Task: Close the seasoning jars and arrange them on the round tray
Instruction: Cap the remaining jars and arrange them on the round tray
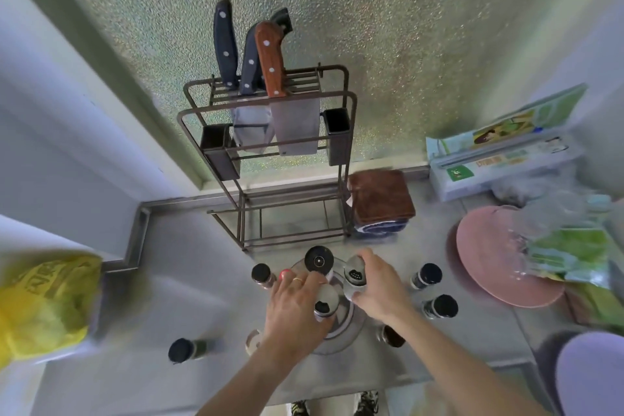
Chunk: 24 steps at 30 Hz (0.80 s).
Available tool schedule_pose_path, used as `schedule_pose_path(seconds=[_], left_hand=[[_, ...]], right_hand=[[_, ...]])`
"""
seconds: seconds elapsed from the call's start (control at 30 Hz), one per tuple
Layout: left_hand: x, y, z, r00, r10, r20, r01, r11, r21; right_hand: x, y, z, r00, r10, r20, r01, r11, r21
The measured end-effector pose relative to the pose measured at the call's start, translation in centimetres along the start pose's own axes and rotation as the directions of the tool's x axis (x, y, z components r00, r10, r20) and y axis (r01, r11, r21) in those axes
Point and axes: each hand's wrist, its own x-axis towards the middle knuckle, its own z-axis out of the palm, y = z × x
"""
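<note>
Both hands work over the round tray [351, 328] near the counter's front edge. Left hand [293, 307] grips one seasoning jar [326, 304], its flip lid up, over the tray's middle. Right hand [378, 287] grips a second open jar [354, 275], tilted, at the tray's far side. I note a black-capped grinder [319, 260] just behind them. Closed jars [434, 294] stand off the tray towards the right edge; another closed jar [187, 349] stands well apart near the left edge.

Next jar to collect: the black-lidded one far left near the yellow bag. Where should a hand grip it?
Grip the far-left jar around its body below the black lid, coming from above and the right. It seems to stand upright with open counter around it, and the yellow bag crowds its left.
</note>
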Motion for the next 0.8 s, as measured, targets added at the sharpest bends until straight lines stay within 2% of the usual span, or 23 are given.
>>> schedule_pose_path(seconds=[0.23,0.4,0.63,0.8], left_hand=[[-2.3,-1.5,0.4,0.99,-0.136,-0.031,0.138,0.989,0.056],[-2.4,-3.3,0.9,0.968,-0.245,-0.055,0.249,0.963,0.105],[-1.1,-3.9,1.9,0.925,-0.377,0.053,0.366,0.918,0.154],[-0.9,-4.3,2.8,0.909,-0.414,0.056,0.407,0.908,0.102]], right_hand=[[2.5,0.2,2.0,0.998,-0.051,0.032,0.056,0.986,-0.156],[2.8,0.4,3.1,0.998,-0.066,0.023,0.069,0.976,-0.206],[2.8,0.2,3.8,0.996,-0.071,-0.05,0.059,0.974,-0.221],[2.7,0.1,4.1,0.995,-0.057,-0.075,0.038,0.97,-0.241]])
